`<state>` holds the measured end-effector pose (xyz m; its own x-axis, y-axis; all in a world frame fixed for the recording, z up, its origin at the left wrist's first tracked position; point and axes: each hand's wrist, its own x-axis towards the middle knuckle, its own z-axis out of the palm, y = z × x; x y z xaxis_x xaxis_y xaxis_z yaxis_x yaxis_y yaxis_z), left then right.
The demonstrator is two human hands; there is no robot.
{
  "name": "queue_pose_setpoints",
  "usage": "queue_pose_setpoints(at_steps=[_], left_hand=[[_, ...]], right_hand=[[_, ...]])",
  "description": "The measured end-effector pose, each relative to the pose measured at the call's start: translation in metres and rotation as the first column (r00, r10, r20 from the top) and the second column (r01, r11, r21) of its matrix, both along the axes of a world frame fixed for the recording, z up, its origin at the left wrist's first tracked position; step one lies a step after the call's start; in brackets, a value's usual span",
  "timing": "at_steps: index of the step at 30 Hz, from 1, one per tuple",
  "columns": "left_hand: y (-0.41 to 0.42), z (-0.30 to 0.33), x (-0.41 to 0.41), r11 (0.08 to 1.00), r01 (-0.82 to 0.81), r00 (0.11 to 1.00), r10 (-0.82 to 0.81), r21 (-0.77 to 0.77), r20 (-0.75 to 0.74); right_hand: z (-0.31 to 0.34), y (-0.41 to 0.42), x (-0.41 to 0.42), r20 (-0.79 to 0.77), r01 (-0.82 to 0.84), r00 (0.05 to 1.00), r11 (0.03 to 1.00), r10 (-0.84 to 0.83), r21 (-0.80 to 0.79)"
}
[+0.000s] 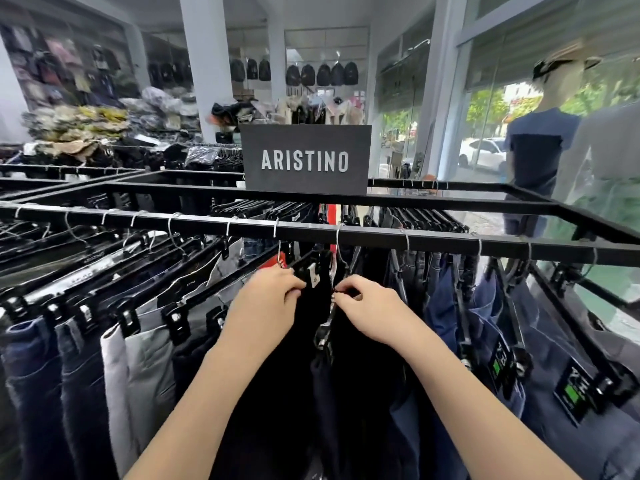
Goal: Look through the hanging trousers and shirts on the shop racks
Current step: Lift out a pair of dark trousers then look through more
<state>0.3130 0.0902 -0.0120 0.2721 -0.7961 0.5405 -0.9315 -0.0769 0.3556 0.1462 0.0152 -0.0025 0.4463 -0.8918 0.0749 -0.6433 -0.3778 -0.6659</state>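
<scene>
Both forearms reach in from below toward the black trousers (311, 341) hanging under the rail (381, 237), below the ARISTINO sign (304, 160). The left hand (266, 299) curls its fingers over the waistband at a hanger clip; the right hand (367, 306) pinches the waistband edge just beside it. The cloth looks soft and light, likely to swing freely; the stiff hanger bar seems the surest hold. Grey trousers (145, 358) hang left of the sign, navy trousers (485, 323) right.
</scene>
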Motion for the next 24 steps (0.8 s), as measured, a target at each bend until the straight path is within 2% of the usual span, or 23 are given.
queue_pose_setpoints(at_steps=[1,2,4,6,10,17,20,24], left_hand=[[0.005,0.002,0.012,0.995,-0.095,0.991,0.095,-0.004,0.097],[0.011,0.003,0.024,0.980,-0.186,0.973,0.174,0.073,0.153],[0.021,0.004,0.045,0.902,-0.297,0.955,0.283,0.312,0.089],[0.026,0.004,0.060,0.865,-0.282,0.949,0.314,0.414,-0.009],[0.028,0.008,0.076,0.875,-0.251,0.950,0.305,0.413,-0.070],[0.027,0.012,0.072,0.879,-0.210,0.960,0.269,0.428,-0.081],[0.027,0.011,0.064,0.866,-0.217,0.964,0.262,0.451,-0.039],[0.026,0.009,0.054,0.845,-0.188,0.963,0.258,0.500,-0.075]], right_hand=[[-0.001,-0.003,-0.001,0.005,0.007,1.000,1.000,-0.007,0.002],[-0.001,-0.005,-0.002,0.008,0.013,1.000,1.000,-0.013,0.007],[0.001,-0.010,-0.006,-0.016,0.006,1.000,1.000,-0.006,-0.002],[0.005,-0.014,-0.012,-0.051,-0.003,0.999,1.000,0.001,-0.028],[0.004,-0.021,-0.027,-0.088,0.000,0.996,0.998,-0.006,-0.067],[-0.002,-0.027,-0.040,-0.003,-0.049,0.999,0.996,0.049,-0.073],[0.000,-0.022,-0.040,-0.047,-0.079,0.996,0.991,0.075,-0.105],[-0.002,-0.019,-0.034,-0.156,-0.057,0.987,0.985,0.031,-0.165]])
